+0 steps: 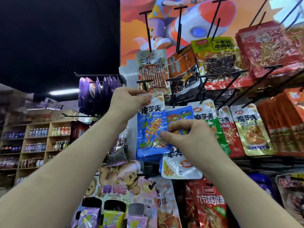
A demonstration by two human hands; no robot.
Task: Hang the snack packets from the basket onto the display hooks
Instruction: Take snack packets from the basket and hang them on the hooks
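Around blue packet [151,129], curled fingers [139,94]

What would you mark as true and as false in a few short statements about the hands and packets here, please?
1. The left hand pinches the top of the blue packet. True.
2. The right hand hangs idle, away from the blue packet. False: it grips the packet's lower right edge.
3. A green packet hangs to the right of the blue packet. True.
4. The blue packet is held upside down. False: its white top is up and its lettering reads upright.
5. The top hooks are all bare. False: packets hang from them, a yellow packet among them.
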